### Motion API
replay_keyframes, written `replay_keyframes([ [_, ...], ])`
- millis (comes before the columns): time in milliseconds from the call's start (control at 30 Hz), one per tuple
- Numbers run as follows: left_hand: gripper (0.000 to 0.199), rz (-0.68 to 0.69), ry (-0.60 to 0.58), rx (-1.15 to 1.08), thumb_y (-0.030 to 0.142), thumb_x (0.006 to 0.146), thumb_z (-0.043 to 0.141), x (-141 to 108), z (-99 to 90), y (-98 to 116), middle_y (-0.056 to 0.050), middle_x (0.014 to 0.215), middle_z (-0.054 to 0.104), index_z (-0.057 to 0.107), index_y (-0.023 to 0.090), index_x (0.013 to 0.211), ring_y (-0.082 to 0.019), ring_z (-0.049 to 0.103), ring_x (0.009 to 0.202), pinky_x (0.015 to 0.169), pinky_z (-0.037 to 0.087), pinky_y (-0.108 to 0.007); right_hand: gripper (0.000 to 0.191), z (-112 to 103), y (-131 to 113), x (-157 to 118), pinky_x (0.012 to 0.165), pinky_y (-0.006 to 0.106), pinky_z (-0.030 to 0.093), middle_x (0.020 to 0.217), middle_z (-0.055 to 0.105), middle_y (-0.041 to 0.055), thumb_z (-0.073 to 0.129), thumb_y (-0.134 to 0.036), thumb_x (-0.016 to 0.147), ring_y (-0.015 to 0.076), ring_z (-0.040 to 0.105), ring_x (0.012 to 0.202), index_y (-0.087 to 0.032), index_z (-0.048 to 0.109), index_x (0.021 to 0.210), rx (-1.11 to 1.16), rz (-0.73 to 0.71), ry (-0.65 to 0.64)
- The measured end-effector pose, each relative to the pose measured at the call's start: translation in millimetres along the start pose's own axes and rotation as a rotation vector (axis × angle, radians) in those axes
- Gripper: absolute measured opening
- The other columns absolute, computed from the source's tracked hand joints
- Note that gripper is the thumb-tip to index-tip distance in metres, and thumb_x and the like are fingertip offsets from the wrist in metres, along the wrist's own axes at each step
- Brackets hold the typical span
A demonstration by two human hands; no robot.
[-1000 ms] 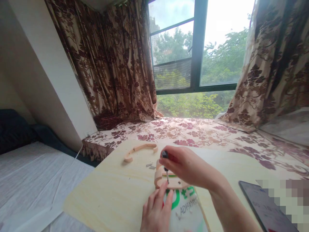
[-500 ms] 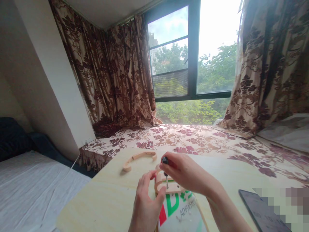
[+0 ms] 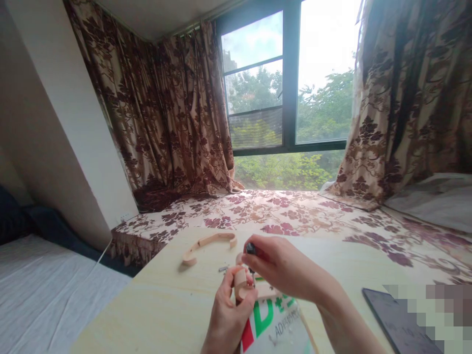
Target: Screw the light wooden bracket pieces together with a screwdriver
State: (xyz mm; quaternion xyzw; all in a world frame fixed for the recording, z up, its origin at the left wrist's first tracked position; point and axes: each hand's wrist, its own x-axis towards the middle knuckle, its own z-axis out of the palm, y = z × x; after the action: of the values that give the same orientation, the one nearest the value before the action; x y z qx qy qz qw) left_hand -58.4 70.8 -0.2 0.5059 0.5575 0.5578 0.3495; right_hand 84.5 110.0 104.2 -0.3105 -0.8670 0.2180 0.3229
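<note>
My right hand [image 3: 275,260] is closed around the dark handle of a screwdriver [image 3: 251,249], held upright with its shaft pointing down at a light wooden piece [image 3: 241,281]. The fingers and thumb of my left hand [image 3: 232,307] grip the left end of that wooden piece. Beneath my hands lies a white bag [image 3: 282,329] with green and red print. A curved wooden part [image 3: 212,239] rests on the pale table [image 3: 147,300], up and left of my hands. Small metal bits [image 3: 223,269] lie just beyond my left fingers.
A dark phone-like device [image 3: 391,314] lies at the table's right side. Beyond the table is a ledge with a floral cover [image 3: 258,211], under a window with patterned curtains [image 3: 184,123]. A bed with a light sheet [image 3: 47,295] is at the left.
My left hand has moved in and wrapped further around the wooden piece, which looks tilted now. The small metal bits have come into sight. The view has shifted slightly.
</note>
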Motion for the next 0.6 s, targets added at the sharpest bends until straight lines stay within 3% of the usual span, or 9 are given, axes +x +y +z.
replay_keyframes([
  [300, 0.055, -0.028, -0.062, -0.098, 0.041, 0.069, 0.066, -7, -3.1, -2, -0.004, 0.104, 0.064, 0.049, 0.022, 0.118, -0.018, 0.063, 0.088, 0.079, 0.049, -0.027, 0.020, 0, 2, 2, 0.052, 0.024, 0.028, 0.063, 0.051, -0.0036, 0.048, -0.030, 0.088, 0.0095, 0.042, 0.059, -0.020, 0.045, 0.070, -0.007, 0.022, -0.002],
  [400, 0.059, 0.013, -0.006, 0.025, 0.039, 0.070, 0.065, -13, -14.2, -3, -0.005, 0.117, 0.060, 0.046, 0.024, 0.124, -0.021, 0.059, 0.103, 0.087, 0.048, -0.030, 0.019, -2, 1, 2, 0.052, 0.024, 0.027, 0.063, 0.051, -0.0031, 0.047, -0.029, 0.088, 0.0095, 0.042, 0.059, -0.020, 0.048, 0.071, -0.009, 0.018, 0.000],
  [467, 0.052, 0.133, 0.127, 0.271, 0.038, 0.074, 0.061, -21, -24.2, -5, -0.005, 0.116, 0.060, 0.050, 0.024, 0.123, -0.021, 0.057, 0.107, 0.091, 0.047, -0.033, 0.018, -4, 0, 1, 0.052, 0.024, 0.027, 0.064, 0.052, -0.0026, 0.047, -0.028, 0.088, 0.0095, 0.043, 0.059, -0.019, 0.049, 0.072, -0.012, 0.017, -0.003],
  [533, 0.039, 0.339, 0.295, 0.506, 0.035, 0.079, 0.057, -32, -30.9, -7, -0.005, 0.112, 0.062, 0.056, 0.023, 0.115, -0.021, 0.058, 0.104, 0.091, 0.047, -0.035, 0.018, -5, 0, 1, 0.052, 0.024, 0.027, 0.065, 0.053, -0.0022, 0.047, -0.029, 0.088, 0.0095, 0.043, 0.059, -0.019, 0.050, 0.073, -0.011, 0.020, -0.009],
  [600, 0.029, 0.586, 0.339, 0.635, 0.030, 0.080, 0.055, -43, -30.1, -10, -0.003, 0.108, 0.062, 0.060, 0.025, 0.109, -0.019, 0.059, 0.101, 0.086, 0.049, -0.031, 0.017, -7, 0, 1, 0.052, 0.024, 0.027, 0.064, 0.053, -0.0021, 0.048, -0.029, 0.088, 0.0094, 0.042, 0.058, -0.018, 0.051, 0.074, -0.006, 0.019, -0.016],
])
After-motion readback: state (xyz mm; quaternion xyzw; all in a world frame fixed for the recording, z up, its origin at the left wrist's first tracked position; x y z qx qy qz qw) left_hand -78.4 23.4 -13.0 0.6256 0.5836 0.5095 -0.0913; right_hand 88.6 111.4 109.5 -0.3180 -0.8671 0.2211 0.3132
